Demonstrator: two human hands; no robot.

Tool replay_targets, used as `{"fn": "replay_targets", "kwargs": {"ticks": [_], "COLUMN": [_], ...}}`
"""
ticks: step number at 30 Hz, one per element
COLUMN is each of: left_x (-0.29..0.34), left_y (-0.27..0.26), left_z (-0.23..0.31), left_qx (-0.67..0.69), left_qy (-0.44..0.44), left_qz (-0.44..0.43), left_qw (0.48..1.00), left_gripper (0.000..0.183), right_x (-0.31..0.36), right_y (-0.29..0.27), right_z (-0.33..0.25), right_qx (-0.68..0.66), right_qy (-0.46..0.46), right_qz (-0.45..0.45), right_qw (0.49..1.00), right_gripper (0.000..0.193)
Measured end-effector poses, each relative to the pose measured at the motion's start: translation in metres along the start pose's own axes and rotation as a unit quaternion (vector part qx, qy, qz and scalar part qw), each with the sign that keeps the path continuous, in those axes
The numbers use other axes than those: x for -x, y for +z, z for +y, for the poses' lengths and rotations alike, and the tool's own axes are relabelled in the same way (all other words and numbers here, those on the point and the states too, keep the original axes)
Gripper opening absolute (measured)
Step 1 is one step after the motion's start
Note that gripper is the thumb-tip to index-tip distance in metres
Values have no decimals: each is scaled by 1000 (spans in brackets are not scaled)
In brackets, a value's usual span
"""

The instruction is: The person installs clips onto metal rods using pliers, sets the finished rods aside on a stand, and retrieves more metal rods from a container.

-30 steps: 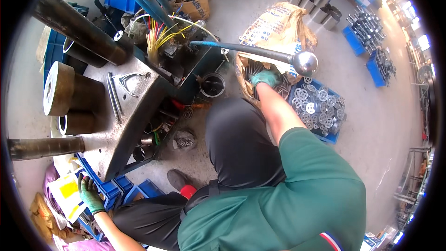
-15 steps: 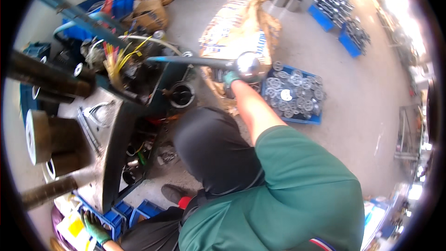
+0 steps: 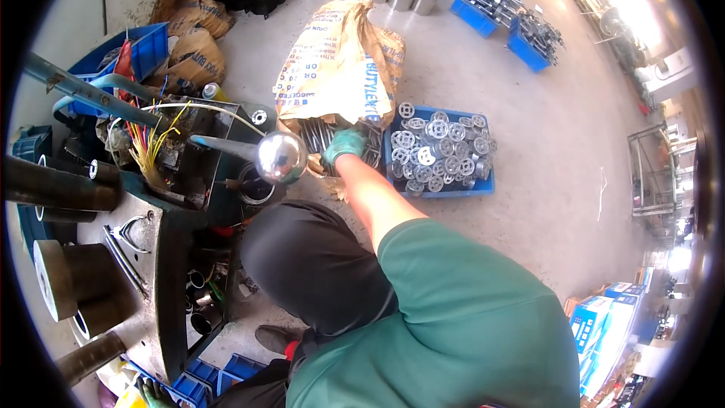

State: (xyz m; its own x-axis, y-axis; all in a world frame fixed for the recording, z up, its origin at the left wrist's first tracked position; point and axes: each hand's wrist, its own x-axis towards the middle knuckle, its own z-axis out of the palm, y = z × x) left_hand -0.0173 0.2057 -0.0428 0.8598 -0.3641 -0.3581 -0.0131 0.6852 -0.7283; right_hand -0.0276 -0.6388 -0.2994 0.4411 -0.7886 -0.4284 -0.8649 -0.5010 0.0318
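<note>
the step in hand looks to be reaching for metal rods (image 3: 316,136): the person's right hand (image 3: 345,146), in a green glove, is in the mouth of a paper sack (image 3: 332,68) on the floor (image 3: 544,151), right of the middle of that mouth. the fingers are hidden among the rods, so i cannot tell how far they are closed or whether they have hold of one. taking a rod out would call for fingers closed round it and a pull clear of the sack's edge and the ball-ended lever (image 3: 281,157) near by.

the rods lie in a loose heap inside the mouth, showing to the left and right of the glove; some seem to touch it. just beside the sack's right edge is a blue bin (image 3: 483,187) heaped with metal wheels (image 3: 438,149), apart from the hand.

the left hand (image 3: 153,393), partly cut off, is near blue trays (image 3: 245,363) by the near corner of the worktop (image 3: 155,317); i cannot make out its grip.
</note>
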Motion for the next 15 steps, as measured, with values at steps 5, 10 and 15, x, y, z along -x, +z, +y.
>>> {"fn": "replay_targets", "kwargs": {"ticks": [5,10,15], "left_x": [30,11,7], "left_y": [25,18,21], "left_z": [55,40,45], "left_qx": [64,113,35], "left_qy": [-17,-28,-45], "left_qz": [-17,41,1], "left_qw": [998,992,998], "left_gripper": [63,54,61], "right_x": [-9,12,17], "right_y": [14,-1,1], "right_z": [8,18,6], "right_qx": [-44,-37,-54], "right_qy": [-39,-8,-18], "right_qz": [38,19,62], "right_qw": [998,999,996], "right_gripper": [44,59,62]}}
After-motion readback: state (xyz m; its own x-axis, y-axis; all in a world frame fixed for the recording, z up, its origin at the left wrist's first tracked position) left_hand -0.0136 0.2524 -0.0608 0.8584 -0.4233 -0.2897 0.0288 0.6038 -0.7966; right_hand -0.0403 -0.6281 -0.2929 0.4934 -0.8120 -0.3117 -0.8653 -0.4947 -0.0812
